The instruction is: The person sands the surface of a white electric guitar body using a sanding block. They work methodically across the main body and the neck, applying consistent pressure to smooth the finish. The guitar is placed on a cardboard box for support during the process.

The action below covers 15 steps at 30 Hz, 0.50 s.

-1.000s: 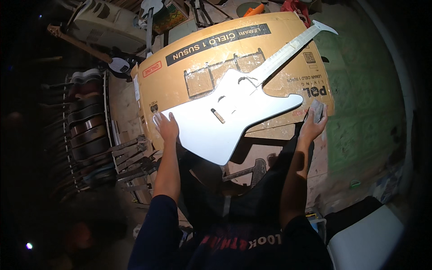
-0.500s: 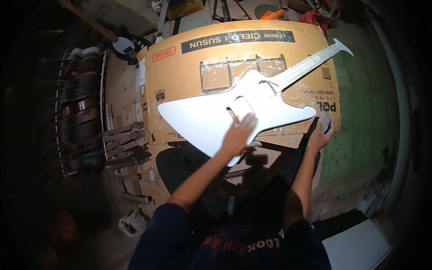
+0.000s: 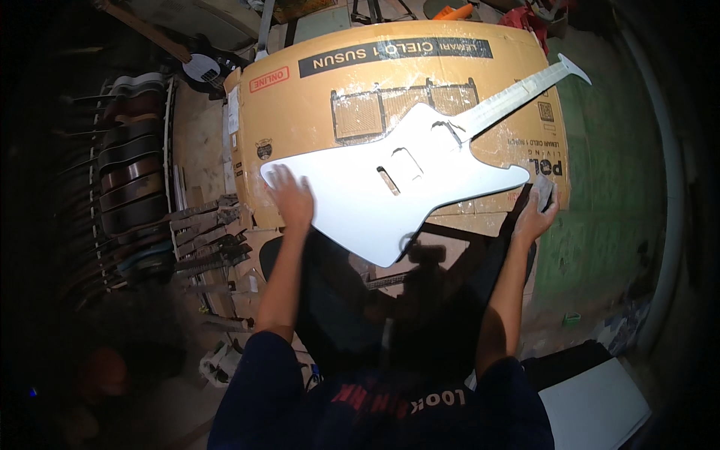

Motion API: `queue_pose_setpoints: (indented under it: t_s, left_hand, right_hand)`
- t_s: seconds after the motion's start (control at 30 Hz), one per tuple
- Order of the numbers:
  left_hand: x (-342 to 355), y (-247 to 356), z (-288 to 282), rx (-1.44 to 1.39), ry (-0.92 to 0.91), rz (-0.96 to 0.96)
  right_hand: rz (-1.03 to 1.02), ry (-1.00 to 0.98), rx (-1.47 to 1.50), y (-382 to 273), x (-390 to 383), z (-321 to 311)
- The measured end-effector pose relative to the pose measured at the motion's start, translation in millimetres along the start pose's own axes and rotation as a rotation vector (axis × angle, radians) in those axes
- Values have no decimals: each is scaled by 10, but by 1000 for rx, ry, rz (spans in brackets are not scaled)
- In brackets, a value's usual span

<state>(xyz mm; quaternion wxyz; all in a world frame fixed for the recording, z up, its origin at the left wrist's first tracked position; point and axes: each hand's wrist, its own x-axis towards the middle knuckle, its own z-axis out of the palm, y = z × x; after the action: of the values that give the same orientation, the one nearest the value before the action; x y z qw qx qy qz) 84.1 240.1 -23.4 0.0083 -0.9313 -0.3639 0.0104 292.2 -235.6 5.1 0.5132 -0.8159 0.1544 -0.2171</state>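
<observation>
A white unfinished electric guitar body (image 3: 397, 187) with its bare neck (image 3: 517, 94) lies flat on a big brown cardboard box (image 3: 300, 120). My left hand (image 3: 289, 196) rests flat, fingers spread, on the body's pointed left tip. My right hand (image 3: 538, 210) sits at the box's right front corner, closed on a small grey sanding pad (image 3: 541, 192), just beside the body's right horn. The neck points up to the right, past the box edge.
A row of dark guitar bodies (image 3: 131, 172) stands at the left, with several loose necks (image 3: 206, 240) beside them. A green floor (image 3: 607, 195) lies to the right. A white panel (image 3: 592, 405) sits at lower right. Clutter lines the far edge.
My left hand went from the guitar's middle back to its left tip. The right hand with the pad stayed at the box's right corner. The view shifted slightly.
</observation>
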Motion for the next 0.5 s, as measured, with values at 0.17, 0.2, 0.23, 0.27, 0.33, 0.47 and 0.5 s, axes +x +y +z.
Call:
queue_pose_setpoints:
  t_s: [0.17,0.2,0.23,0.27,0.33,0.47,0.5]
  left_hand:
    - [-1023,1462,-353,-165,-128,241]
    - [-1194,1680,-349,-191,-128,298]
    - [-1342,1904,-336,-212,-137,371]
    - [-1473,2112,-328,-234,-149,441]
    - [-1602,2441,-420,-327,-324,608]
    - [-1886,2457,-174,-562,-328,734]
    - [-1828,2328,-312,-675,-359,685]
  right_hand:
    - [-1,8,22,44,-12,30]
    - [15,5,23,22,-23,39]
    - [28,5,23,-13,-43,47]
    - [41,3,21,-50,-63,45]
    - [55,-11,49,-84,-83,61]
    - [58,-37,69,-80,-59,68]
    - [46,-22,69,-25,-13,30]
